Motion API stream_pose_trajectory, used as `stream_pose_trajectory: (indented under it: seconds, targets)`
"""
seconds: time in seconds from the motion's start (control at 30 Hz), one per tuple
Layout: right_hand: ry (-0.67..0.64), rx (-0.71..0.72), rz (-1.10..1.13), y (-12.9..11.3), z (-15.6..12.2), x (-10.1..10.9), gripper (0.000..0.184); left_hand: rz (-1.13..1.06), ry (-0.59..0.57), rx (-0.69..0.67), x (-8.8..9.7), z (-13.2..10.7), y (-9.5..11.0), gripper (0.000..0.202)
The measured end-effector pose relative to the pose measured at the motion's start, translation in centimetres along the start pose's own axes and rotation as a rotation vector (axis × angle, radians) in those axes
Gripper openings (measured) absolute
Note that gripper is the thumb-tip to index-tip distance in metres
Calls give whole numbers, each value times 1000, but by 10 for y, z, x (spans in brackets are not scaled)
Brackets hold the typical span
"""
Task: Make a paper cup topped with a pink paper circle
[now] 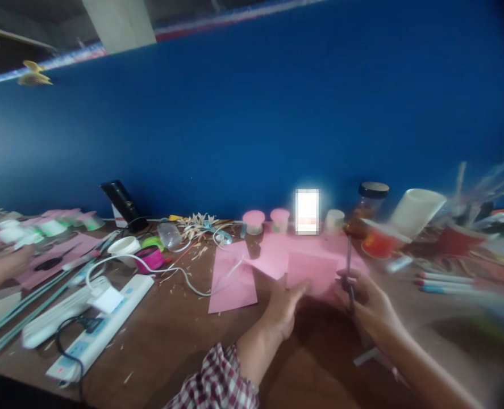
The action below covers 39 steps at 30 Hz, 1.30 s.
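My left hand point(288, 309) grips a small sheet of pink paper point(311, 272) by its lower left edge, thumb on top. At the sheet's right side, my right hand point(362, 295) is closed around a pair of scissors point(349, 255) whose blades point up and away from me. Motion blur hides whether the blades touch the paper. Larger pink paper point(273, 250) lies flat behind the held sheet, and another pink piece point(233, 278) rests to the left of my left hand.
Left are white power strips point(100, 329) with a looping cable and a co-worker's hand point(8, 264). Pink-topped cups point(253, 221) stand along the blue wall point(234, 113). A dark-lidded jar point(373, 199), a red-and-white cup point(382, 238) and pens point(445, 283) are right.
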State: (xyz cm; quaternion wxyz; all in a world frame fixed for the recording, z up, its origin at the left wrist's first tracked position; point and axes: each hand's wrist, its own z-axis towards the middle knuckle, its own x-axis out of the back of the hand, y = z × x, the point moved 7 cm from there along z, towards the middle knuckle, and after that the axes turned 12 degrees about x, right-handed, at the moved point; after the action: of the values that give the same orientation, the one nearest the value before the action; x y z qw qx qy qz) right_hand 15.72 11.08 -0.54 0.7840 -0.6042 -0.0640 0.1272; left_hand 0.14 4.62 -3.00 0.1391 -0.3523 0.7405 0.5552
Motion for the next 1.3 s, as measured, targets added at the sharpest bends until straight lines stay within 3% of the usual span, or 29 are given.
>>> stream_pose_trajectory:
  seconds: [0.2, 0.5, 0.67, 0.83, 1.3]
  targets:
    - [32, 60, -43, -4, 2, 2, 57, 40, -39, 54, -6, -5, -2, 52]
    - [10, 237, -228, 0, 4, 10, 42, 74, -67, 14, -8, -5, 3, 52]
    - [-5, 330, -441, -2, 2, 12, 30, 141, 4, 83, -3, -5, 0, 47]
    - [2, 324, -486, -3, 0, 11, 30, 138, 28, 193, 2, -3, -9, 49]
    - [-93, 282, -411, -11, -5, 0, 32, 23, 139, 75, 13, 5, 9, 33]
